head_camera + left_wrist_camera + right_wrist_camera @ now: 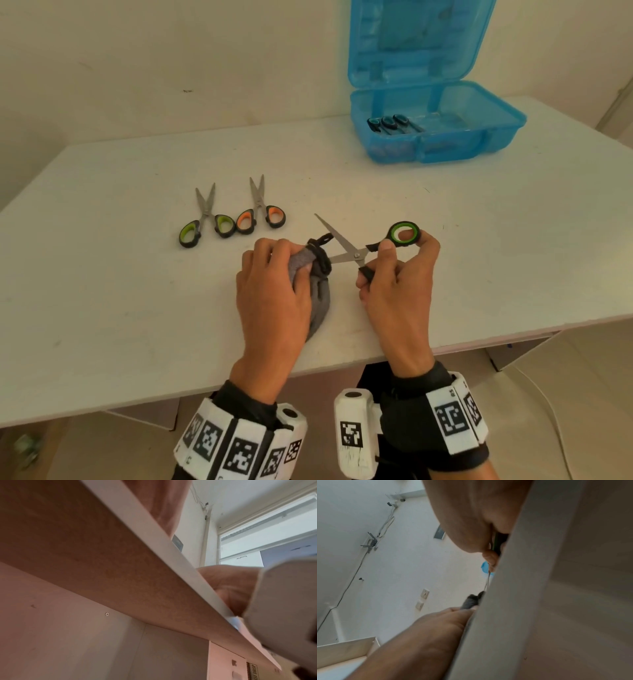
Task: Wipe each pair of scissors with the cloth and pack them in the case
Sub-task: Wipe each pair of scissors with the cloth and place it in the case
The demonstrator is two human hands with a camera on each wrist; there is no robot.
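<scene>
My right hand (pixel 394 260) grips the handles of green-handled scissors (pixel 356 251) whose blades are spread wide apart. One blade points up and left; the other runs into the grey cloth (pixel 318 284), which my left hand (pixel 274 270) holds bunched around that blade's tip. Two more pairs lie on the table to the left: a green-handled pair (pixel 205 219) and an orange-handled pair (pixel 262 209). The blue case (pixel 445 144) stands open at the back right with dark-handled scissors (pixel 390 124) inside. In the right wrist view the cloth (pixel 471 601) and a sliver of blade show beside the table edge.
The white table (pixel 137 291) ends close to my wrists at its front edge. The case lid (pixel 414 41) stands upright against the wall. The left wrist view shows mostly the table's underside (pixel 85 561) and a window.
</scene>
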